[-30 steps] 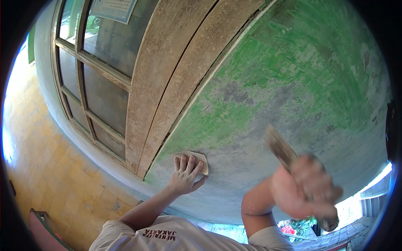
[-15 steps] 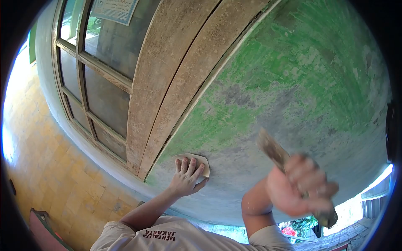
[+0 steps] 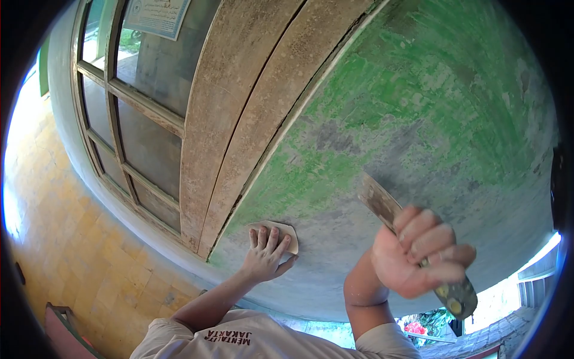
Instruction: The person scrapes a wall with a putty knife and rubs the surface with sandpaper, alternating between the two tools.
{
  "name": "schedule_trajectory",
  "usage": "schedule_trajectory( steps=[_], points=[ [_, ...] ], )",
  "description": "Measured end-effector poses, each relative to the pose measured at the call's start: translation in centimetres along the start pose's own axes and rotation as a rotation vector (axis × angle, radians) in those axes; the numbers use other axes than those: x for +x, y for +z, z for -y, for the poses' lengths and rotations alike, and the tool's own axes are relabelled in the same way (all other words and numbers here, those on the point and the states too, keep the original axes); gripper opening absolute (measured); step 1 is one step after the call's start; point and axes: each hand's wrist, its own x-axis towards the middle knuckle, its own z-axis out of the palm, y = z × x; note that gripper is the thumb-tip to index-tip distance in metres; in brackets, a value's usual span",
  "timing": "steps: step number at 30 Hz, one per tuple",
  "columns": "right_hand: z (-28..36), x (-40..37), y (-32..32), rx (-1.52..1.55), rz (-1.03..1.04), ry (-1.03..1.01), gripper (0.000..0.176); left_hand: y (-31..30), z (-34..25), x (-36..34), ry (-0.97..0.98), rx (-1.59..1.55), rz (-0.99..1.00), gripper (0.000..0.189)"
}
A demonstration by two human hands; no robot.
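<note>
My right hand (image 3: 421, 251) is closed round the dark handle (image 3: 457, 299) of a scraper (image 3: 381, 200). The tool's flat, worn blade points up and left, its tip right at the bare grey patch of the wall (image 3: 335, 185). My left hand (image 3: 267, 254) holds a thin, pale flat piece (image 3: 289, 232) against the lower wall near the wooden frame. Its fingers lie over the piece's face, with the thumb apart at the lower edge. The wall shows patchy green paint above and scraped grey below.
Left of the wall runs a weathered wooden frame (image 3: 209, 119) with a glass-paned window (image 3: 149, 131). A printed sheet (image 3: 156, 17) shows behind the upper pane. Yellow tiles cover the floor (image 3: 89, 239). At lower right, red flowers (image 3: 415, 328) and plants stand outside.
My right hand and the scraper have moved slightly up and left, and the blade tip is now farther left on the wall. The left hand stays in place with the pale piece.
</note>
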Motion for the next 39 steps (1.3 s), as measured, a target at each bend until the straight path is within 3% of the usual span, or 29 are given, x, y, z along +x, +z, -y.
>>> schedule_trajectory(
  steps=[5,7,8,11,15,18,23,25,26,28,29,30,32,34,36,39],
  points=[
    [0.7,-0.2,0.2,0.015,0.025,-0.118,0.028,0.4,0.2,-0.2,0.007,-0.003,-0.018,0.064],
    [-1.5,-0.4,1.1,0.088,-0.187,0.183,0.031,0.2,0.1,-0.2,0.01,-0.022,0.006,0.063],
    [-1.0,-0.4,1.1,0.09,-0.188,0.179,0.031,0.3,0.1,-0.2,0.013,-0.02,-0.01,0.063],
    [1.7,-0.2,1.0,0.026,-0.139,-0.176,0.032,0.0,0.1,0.0,0.007,-0.012,-0.025,0.061],
    [-0.6,0.0,1.1,-0.091,-0.133,0.006,0.031,-0.2,0.1,0.0,-0.004,-0.027,0.02,0.06],
    [0.6,-0.1,0.9,0.003,-0.138,0.012,0.031,-0.3,0.1,0.0,0.004,-0.024,0.022,0.06],
    [1.4,0.1,0.5,0.027,-0.139,-0.18,0.033,0.2,0.2,-0.1,0.017,-0.014,-0.019,0.067],
    [-0.9,0.4,1.1,-0.068,-0.22,0.105,0.035,0.6,0.2,-0.5,0.019,-0.022,-0.006,0.07],
    [-0.3,0.3,0.8,-0.071,-0.223,0.101,0.035,0.9,0.2,-0.6,0.022,-0.012,-0.02,0.073],
    [1.5,0.2,0.5,0.021,-0.114,-0.031,0.031,0.9,0.4,-0.5,0.023,0.002,-0.039,0.076],
    [1.7,0.1,1.0,0.16,-0.162,-0.185,0.024,1.0,0.5,-0.4,0.036,0.006,-0.051,0.076],
    [1.1,0.0,1.2,0.162,-0.16,-0.183,0.024,0.9,0.4,-0.4,0.05,0.008,-0.059,0.077],
    [-0.5,0.0,1.0,-0.039,-0.177,0.049,0.02,0.3,0.5,-0.2,0.074,0.002,-0.015,0.08],
    [-0.2,0.2,0.4,0.014,-0.179,0.054,0.02,0.2,0.5,0.0,0.104,-0.001,0.022,0.083],
    [0.9,-0.1,-0.2,0.059,0.009,0.008,0.026,0.3,0.7,0.0,0.123,0.018,-0.007,0.082],
    [1.5,0.3,0.1,0.025,0.037,-0.097,0.026,0.3,0.7,0.0,0.128,0.042,-0.021,0.084]
  ],
)
